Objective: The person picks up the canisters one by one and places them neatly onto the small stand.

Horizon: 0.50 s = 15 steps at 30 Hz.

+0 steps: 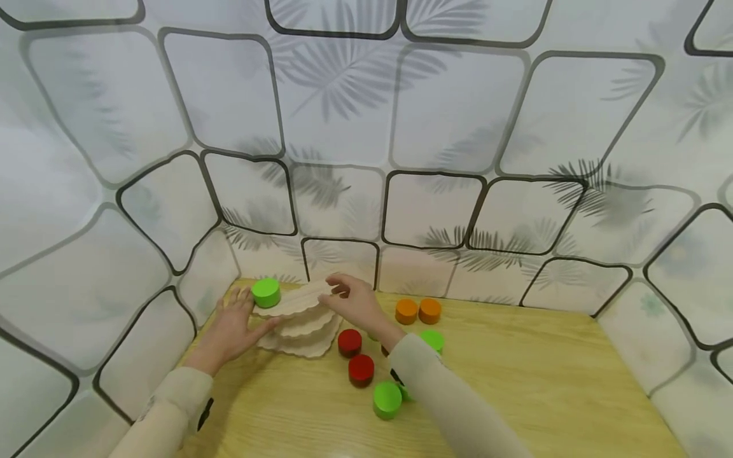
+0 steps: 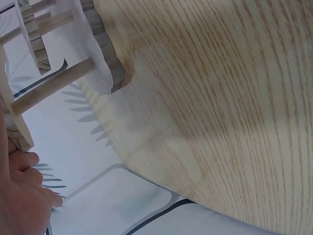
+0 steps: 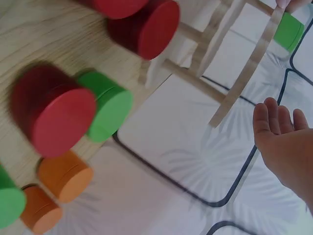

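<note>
You steady the wooden stand [image 1: 300, 324] — left hand [image 1: 231, 331] flat, right hand [image 1: 357, 302] seemingly pinching its top tier — next, grab another green cylinder [image 1: 387, 399].

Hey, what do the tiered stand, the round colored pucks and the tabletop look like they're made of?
Stand: pale unfinished wood by the look, with scalloped tiers joined by dowels, matte.
Pucks, such as the green one on the top tier and a red one on the table: probably painted wood, though plastic is possible; even colour, slight sheen.
Tabletop: light oak-like grain, smooth; could be veneer or laminate.
</note>
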{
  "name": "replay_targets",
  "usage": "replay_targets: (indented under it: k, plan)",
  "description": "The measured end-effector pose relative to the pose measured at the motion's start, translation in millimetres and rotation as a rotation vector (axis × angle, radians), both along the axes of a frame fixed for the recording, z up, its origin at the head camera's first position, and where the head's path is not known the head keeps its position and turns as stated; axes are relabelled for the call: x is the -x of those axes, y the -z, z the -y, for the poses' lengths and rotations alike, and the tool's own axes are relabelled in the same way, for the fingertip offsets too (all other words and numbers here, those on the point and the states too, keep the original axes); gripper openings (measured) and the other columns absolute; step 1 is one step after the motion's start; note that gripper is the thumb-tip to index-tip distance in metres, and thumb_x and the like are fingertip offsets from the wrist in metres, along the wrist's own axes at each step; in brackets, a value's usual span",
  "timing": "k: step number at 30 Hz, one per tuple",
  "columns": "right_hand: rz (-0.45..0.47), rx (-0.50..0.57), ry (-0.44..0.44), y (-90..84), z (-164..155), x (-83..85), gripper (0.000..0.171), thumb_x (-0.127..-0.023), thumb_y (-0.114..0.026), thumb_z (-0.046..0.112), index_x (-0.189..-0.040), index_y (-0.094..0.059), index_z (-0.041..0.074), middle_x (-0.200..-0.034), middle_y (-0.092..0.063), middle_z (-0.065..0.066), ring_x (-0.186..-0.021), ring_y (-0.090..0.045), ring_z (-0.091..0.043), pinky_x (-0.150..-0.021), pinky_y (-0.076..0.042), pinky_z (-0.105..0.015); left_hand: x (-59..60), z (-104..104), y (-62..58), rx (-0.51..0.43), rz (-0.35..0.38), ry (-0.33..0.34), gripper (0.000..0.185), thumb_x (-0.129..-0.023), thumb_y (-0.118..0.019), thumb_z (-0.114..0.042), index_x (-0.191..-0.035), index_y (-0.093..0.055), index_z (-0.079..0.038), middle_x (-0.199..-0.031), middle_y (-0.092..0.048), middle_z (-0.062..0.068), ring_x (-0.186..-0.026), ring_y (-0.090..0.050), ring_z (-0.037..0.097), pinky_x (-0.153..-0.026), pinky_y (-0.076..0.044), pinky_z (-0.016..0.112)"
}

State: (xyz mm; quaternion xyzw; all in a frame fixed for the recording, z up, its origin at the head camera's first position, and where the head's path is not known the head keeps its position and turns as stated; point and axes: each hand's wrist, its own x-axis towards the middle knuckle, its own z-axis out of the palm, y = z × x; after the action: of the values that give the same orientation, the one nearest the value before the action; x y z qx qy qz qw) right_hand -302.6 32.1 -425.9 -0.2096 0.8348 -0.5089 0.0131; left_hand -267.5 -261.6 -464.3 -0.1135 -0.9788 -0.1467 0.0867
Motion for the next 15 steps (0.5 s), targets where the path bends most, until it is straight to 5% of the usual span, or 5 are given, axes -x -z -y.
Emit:
replay_targets:
  k: [15]
  plan:
    - [0.026,0.056,0.108,36.7,-75.4,-38.7,0.04,-0.096,-0.079,0.024,-0.134,-0.071,0.01,-0.134,-0.072,-0.013,-0.121,-0.068,-0.035,-0.108,-0.054,-0.054,0.0,0.8,2.2,0.013,0.016,0.001,0.1,-0.103,-0.055,-0.062,-0.154,-0.031,0.021,-0.163,-0.029,0.041,-0.155,-0.019,0.06,-0.121,-0.014,0.08]
